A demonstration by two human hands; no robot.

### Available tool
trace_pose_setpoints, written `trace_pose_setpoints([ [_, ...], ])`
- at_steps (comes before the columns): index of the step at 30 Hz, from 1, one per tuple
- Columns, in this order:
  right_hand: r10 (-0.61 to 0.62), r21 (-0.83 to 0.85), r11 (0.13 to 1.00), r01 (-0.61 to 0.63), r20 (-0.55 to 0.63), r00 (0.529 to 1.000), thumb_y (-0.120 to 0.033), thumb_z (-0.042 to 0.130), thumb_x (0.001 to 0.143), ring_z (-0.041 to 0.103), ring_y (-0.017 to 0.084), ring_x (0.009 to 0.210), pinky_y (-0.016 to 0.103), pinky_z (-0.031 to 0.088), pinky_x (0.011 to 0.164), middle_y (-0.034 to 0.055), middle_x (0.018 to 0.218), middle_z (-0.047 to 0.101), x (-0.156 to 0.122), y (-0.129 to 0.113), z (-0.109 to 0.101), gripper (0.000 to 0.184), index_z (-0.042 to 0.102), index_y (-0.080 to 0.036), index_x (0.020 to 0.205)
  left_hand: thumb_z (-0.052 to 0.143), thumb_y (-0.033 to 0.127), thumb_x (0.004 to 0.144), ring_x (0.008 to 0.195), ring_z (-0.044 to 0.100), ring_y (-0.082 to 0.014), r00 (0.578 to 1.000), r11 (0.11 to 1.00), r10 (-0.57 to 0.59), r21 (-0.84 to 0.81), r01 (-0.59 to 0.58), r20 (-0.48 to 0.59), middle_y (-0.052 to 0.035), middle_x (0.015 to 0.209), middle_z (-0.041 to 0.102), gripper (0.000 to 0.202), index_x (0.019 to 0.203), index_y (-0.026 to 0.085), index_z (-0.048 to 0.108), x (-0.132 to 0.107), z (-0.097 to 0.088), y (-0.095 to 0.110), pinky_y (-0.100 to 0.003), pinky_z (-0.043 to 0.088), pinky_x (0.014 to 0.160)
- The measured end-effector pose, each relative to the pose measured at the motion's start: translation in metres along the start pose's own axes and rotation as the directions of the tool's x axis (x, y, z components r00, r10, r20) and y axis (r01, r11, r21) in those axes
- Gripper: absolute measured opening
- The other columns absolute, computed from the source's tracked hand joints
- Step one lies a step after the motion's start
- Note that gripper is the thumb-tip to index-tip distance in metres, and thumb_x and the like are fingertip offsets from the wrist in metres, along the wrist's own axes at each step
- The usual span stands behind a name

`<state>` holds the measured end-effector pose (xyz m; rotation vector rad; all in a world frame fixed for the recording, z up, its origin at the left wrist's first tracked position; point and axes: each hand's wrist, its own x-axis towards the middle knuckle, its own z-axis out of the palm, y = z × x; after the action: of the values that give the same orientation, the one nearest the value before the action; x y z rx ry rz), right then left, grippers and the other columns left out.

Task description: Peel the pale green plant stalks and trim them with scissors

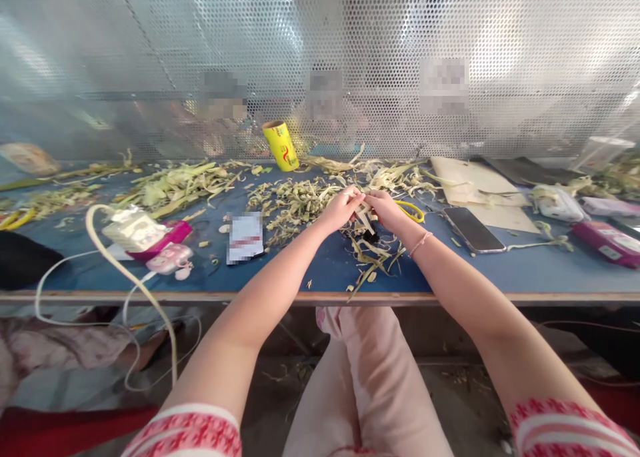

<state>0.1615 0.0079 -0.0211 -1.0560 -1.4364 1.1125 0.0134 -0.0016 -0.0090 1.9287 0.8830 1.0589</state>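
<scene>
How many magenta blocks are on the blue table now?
2 visible: one magenta block left of the left hand, the other magenta block near the picture's right edge. Plant scraps might hide more.

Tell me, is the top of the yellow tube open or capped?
Open: the yellow tube shows a brown hollow inside its top rim, no cap.

White sleeves [193, 434] carry red patterns, with pale trousers [373, 377] and a pink bracelet [421, 244].
</scene>
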Motion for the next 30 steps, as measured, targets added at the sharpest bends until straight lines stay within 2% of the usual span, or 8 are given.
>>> trace_pose_setpoints([
  [4,-0.052,0.134,0.990,0.049,0.018,0.998,-0.036,0.067,0.065,0.054,0.011,0.058,0.024,0.045,0.058,-0.0031,0.061,0.056,-0.002,-0.005,0.002,0.023,0.056,-0.018,0.074,0.054,0.055,0.084,0.042,0.048,-0.0091,0.993,0.989,-0.104,-0.115,0.098,-0.053,0.0037,0.052,0.052,0.037,0.077,0.019,0.046,0.002,0.002,0.004,-0.022,0.035,0.046],
  [8,-0.155,0.189,0.970,0.151,0.004,0.988,-0.043,0.067,0.068,0.057,0.012,0.067,0.026,0.048,0.064,-0.0018,0.072,0.059,-0.004,-0.009,0.004,0.029,0.056,-0.019,0.081,0.054,0.055,0.084,0.042,0.045,-0.0082,0.980,0.967,-0.181,-0.195,0.161,-0.086,0.0039,0.053,0.049,0.038,0.078,0.018,0.049,0.004,0.003,0.001,-0.021,0.034,0.044],
  [11,-0.214,0.171,0.962,0.211,-0.003,0.977,-0.049,0.068,0.070,0.054,0.010,0.067,0.024,0.047,0.064,-0.0019,0.074,0.057,-0.004,-0.010,0.005,0.034,0.055,-0.019,0.080,0.055,0.059,0.080,0.041,0.042,-0.0071,0.980,0.962,-0.175,-0.228,0.150,-0.091,0.0051,0.051,0.044,0.042,0.078,0.017,0.051,0.005,0.002,-0.007,-0.021,0.032,0.042],
  [15,-0.223,0.167,0.962,0.216,0.027,0.974,-0.055,0.068,0.068,0.052,0.010,0.067,0.024,0.045,0.063,-0.0022,0.074,0.055,-0.004,-0.010,0.006,0.040,0.054,-0.020,0.081,0.058,0.061,0.078,0.039,0.038,-0.0057,0.983,0.948,-0.155,-0.296,0.121,-0.096,0.0069,0.051,0.040,0.043,0.078,0.018,0.051,0.006,0.001,-0.012,-0.020,0.030,0.041],
  [21,-0.230,0.136,0.964,0.228,-0.005,0.973,-0.058,0.063,0.072,0.046,0.010,0.064,0.024,0.041,0.062,-0.0034,0.069,0.048,-0.003,-0.007,0.003,0.041,0.048,-0.020,0.071,0.055,0.049,0.085,0.042,0.040,-0.0061,0.977,0.942,-0.169,-0.313,0.121,-0.131,0.0059,0.054,0.042,0.031,0.082,0.018,0.053,0.005,0.002,-0.005,-0.020,0.032,0.042],
  [25,-0.276,0.088,0.958,0.272,0.036,0.961,-0.059,0.064,0.072,0.041,0.009,0.061,0.024,0.037,0.061,-0.0041,0.064,0.044,-0.003,-0.006,0.003,0.042,0.051,-0.019,0.068,0.053,0.040,0.087,0.043,0.040,-0.0061,0.968,0.945,-0.193,-0.295,0.139,-0.162,0.0054,0.056,0.043,0.023,0.081,0.018,0.053,0.004,0.000,-0.003,-0.019,0.031,0.044],
  [30,-0.313,-0.060,0.946,0.320,0.096,0.945,-0.059,0.062,0.073,0.036,0.009,0.058,0.025,0.029,0.057,-0.0040,0.061,0.044,-0.005,-0.009,0.005,0.042,0.055,-0.018,0.070,0.056,0.038,0.086,0.051,0.045,-0.0059,0.959,0.959,-0.169,-0.264,0.106,-0.228,0.0036,0.062,0.050,0.022,0.079,0.017,0.054,0.005,-0.001,-0.007,-0.018,0.034,0.049],
])
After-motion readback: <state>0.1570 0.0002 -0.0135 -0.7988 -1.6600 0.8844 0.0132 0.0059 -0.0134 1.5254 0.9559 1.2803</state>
